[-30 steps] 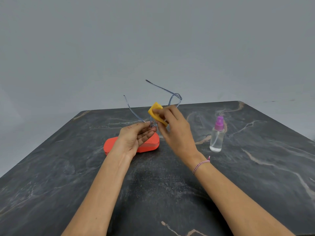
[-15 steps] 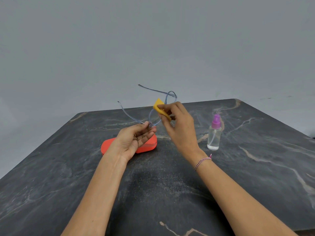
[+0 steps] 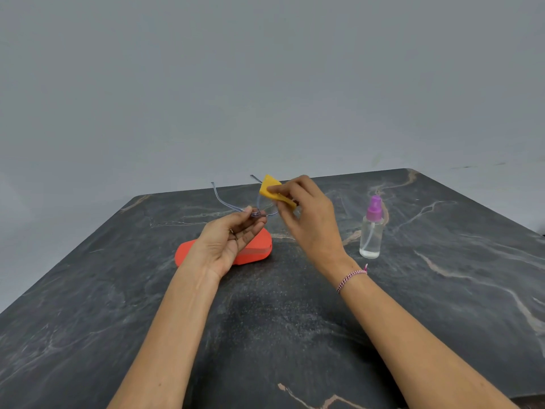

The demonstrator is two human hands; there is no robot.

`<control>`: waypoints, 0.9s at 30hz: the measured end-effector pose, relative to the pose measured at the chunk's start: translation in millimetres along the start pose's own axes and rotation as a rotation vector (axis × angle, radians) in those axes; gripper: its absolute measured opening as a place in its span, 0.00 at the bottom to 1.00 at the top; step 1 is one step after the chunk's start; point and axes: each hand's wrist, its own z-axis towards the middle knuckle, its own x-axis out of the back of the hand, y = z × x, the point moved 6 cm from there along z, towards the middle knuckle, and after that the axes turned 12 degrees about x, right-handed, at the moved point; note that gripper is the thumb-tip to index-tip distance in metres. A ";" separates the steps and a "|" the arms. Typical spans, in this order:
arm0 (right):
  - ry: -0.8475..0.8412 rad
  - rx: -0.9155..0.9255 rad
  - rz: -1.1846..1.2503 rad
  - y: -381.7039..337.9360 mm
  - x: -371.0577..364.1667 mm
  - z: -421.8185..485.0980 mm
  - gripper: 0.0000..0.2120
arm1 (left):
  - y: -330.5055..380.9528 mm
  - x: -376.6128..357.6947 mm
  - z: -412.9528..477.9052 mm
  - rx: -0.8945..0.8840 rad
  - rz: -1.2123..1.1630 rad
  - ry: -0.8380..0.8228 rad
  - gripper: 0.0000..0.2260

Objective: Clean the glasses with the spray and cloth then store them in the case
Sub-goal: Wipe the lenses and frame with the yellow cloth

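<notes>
Glasses (image 3: 256, 214) are held above the tabletop (image 3: 442, 290), toward its far edge, with the frame pinched between thumb and fingertips of the left hand (image 3: 227, 240). The 2 temples are pointed away, toward the far edge. A yellow cloth (image 3: 269, 187) is gripped by the right hand (image 3: 306, 219) and pressed against 1 lens. The red case (image 3: 253, 249) is seen closed, lying under the left hand. The spray (image 3: 372, 231) is stood upright nearer the right edge, apart from both hands.
</notes>
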 end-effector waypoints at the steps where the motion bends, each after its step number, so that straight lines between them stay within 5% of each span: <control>1: 0.021 -0.018 -0.008 2.3 2.2 0.0 0.09 | -0.1 -0.3 0.0 0.000 0.001 -0.004 0.08; 11: -0.048 0.115 0.030 -20.0 -14.6 -4.0 0.08 | 4.4 3.1 -1.2 -0.023 -0.048 -0.011 0.07; 17: 0.074 0.018 -0.025 0.2 6.6 0.4 0.07 | 2.9 -0.7 -1.8 -0.024 -0.055 -0.034 0.06; 27: -0.044 0.169 -0.034 -15.2 -5.8 0.3 0.08 | 7.7 -0.6 -3.1 -0.068 -0.119 -0.056 0.07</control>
